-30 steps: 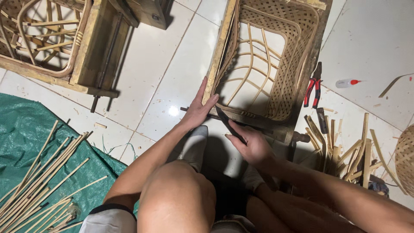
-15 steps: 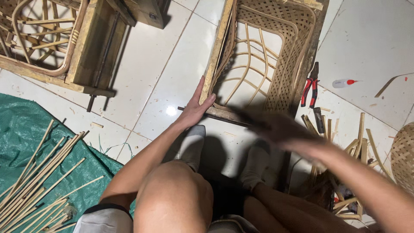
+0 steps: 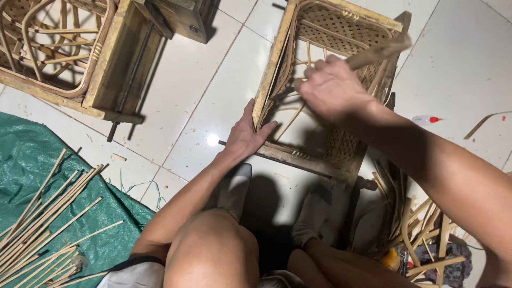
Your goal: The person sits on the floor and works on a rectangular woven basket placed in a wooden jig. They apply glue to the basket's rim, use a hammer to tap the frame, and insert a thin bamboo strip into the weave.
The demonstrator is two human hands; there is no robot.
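Two hands of mine were at work on a woven rattan chair frame point(image 3: 341, 32) lying on the white tiled floor point(image 3: 213, 96). My left hand point(image 3: 246, 133) pressed flat against the frame's near left corner, fingers point(image 3: 249, 111) spread open and pointing toward twelve o'clock, thumb hooked over the wooden edge. My right hand point(image 3: 330, 88) was raised above the frame's middle, fingers closed around a wooden handle point(image 3: 380, 50) that stuck out toward two o'clock; its far end was blurred, so I could not tell what kind of tool it was. The frame sat at twelve o'clock from my bare knees point(image 3: 213, 250), with my socked feet point(image 3: 234, 186) just below its near rail. A second rattan chair frame point(image 3: 58, 48) lay at ten o'clock, well apart. At eight o'clock, a bundle of thin rattan sticks point(image 3: 42, 213) rested on a green tarp point(image 3: 32, 154). At four o'clock lay a loose heap of rattan offcuts point(image 3: 426, 229). A small white bottle with a red cap point(image 3: 425, 120) lay at three o'clock.
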